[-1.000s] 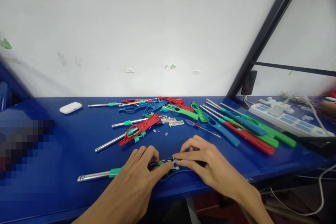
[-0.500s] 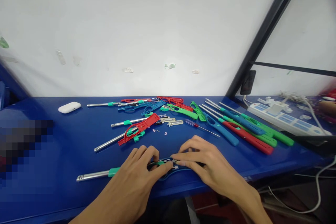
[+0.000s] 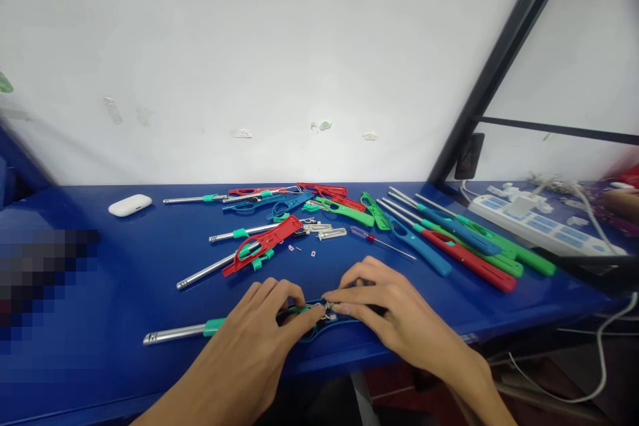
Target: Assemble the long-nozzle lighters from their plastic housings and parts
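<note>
So the blue lighter [image 3: 214,327] is lying at the near edge of the table [image 3: 124,279], right in front of the person, metal tube [image 3: 174,335] poking out to the left. Its handle is uncovered, so you can see white wires and green plastic inside. The left hand [image 3: 259,326] is clamped over the handle, thumb on the near side and fingers curled on the far side. I'd guess that's to stop the thing sliding about and keep the loose guts in their slots. The right hand [image 3: 389,303] comes in from the right with thumb and fingertip pinched on a small bit [image 3: 329,307], too tiny and covered for me to say what it is. The hands are just beside each other, which makes sense with parts that small.

Screwdriver [image 3: 379,242] is on the far side of the right hand, handy to grab I suppose. The red cover [image 3: 264,244] and the metal pieces [image 3: 332,233] lie farther back, probably to leave elbow room. The red lighter [image 3: 464,256] lies with other whole ones over on the right, seemingly grouped apart from the taken-apart stuff.

Compared with a second ago? Barely anything. The view has drifted so everything sits slightly farther left, but both hands are still on the same spot.
</note>
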`<state>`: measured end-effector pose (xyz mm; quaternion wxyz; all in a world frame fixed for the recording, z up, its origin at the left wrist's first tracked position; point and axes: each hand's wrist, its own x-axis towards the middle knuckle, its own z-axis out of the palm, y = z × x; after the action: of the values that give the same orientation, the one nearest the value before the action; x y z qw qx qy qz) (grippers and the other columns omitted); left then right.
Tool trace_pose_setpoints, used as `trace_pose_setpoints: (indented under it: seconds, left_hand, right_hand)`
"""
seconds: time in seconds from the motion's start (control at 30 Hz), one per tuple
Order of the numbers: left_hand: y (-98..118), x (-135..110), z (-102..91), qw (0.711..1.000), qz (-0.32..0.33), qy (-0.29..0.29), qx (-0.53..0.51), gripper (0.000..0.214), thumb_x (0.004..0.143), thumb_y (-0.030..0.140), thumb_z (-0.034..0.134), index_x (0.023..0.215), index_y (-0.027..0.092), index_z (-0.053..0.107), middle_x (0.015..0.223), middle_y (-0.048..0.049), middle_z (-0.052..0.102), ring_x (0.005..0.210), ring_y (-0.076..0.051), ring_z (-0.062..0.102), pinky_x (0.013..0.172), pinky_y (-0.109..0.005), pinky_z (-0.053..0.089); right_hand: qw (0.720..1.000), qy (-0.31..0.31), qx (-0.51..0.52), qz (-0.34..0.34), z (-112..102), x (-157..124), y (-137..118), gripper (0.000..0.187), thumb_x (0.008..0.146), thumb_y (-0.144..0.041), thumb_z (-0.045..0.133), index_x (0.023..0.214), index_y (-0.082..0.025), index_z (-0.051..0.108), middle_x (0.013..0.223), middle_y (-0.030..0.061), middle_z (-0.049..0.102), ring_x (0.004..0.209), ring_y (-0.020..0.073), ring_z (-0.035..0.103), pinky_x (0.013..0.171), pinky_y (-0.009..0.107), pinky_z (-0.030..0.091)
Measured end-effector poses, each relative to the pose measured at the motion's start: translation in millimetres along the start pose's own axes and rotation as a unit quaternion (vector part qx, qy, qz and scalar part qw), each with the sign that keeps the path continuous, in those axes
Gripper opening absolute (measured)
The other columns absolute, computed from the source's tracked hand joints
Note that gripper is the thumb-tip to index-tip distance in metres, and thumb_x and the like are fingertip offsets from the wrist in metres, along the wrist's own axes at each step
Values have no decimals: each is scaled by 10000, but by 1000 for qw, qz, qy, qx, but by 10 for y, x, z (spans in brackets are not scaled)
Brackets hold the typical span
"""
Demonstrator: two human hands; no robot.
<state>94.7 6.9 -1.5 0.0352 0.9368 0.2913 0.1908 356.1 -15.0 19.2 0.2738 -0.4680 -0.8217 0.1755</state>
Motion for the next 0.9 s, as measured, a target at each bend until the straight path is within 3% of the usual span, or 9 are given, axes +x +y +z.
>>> trace_pose_setpoints:
  seconds: [0.23, 0.37, 0.43, 0.5, 0.73, 0.9]
  left_hand:
    - [14, 69, -21, 999, 20, 31, 33, 774, 796, -129, 357, 1392, 296, 610, 1110, -60, 630, 891, -238, 587, 800, -396, 524]
    - [12, 60, -11, 998, 29, 35, 42, 736, 774, -120, 378, 1358, 247, 635, 1107, -90, 630, 915, -263, 591, 795, -418, 541]
    - [4, 46, -3, 998, 27, 24, 42, 743, 746, -113, 408, 1356, 247, 634, 1124, -98, 631, 936, -275, 593, 816, -445, 553]
    - [-1, 37, -5, 999, 24, 2, 41, 765, 718, -106, 440, 1366, 256, 626, 1139, -99, 632, 944, -284, 594, 829, -472, 565]
    - [23, 113, -104, 993, -2, -105, 60, 772, 780, -62, 483, 1454, 298, 591, 1217, -114, 644, 1040, -326, 632, 905, -571, 585]
    - [36, 179, -140, 985, -32, -156, 60, 792, 840, -79, 420, 1488, 349, 577, 1306, -110, 665, 1129, -317, 676, 994, -583, 577]
  right_hand:
    - [999, 12, 26, 21, -1, 8, -34, 259, 1074, -337, 634, 1298, -380, 755, 1120, -6, 749, 1047, 202, 662, 964, 356, 497]
    - [992, 116, 14, 45, -39, 19, 47, 223, 1084, -353, 598, 1244, -329, 752, 1147, 7, 774, 1077, 222, 681, 1014, 392, 491]
    - [981, 180, -47, 59, -96, 35, 151, 208, 1081, -319, 585, 1176, -274, 765, 1155, 45, 778, 1098, 253, 682, 1011, 428, 499]
    - [967, 204, -128, 78, -181, 75, 264, 200, 1062, -286, 602, 1168, -229, 761, 1159, 85, 776, 1102, 287, 686, 1014, 478, 502]
    - [969, 139, -203, 38, -478, 536, 393, 179, 1024, -255, 654, 1148, -228, 781, 1150, 80, 802, 1109, 311, 694, 1017, 508, 512]
    - [972, 90, -216, -3, -434, 919, 248, 183, 994, -195, 688, 1137, -222, 798, 1150, 71, 817, 1115, 300, 703, 995, 474, 540]
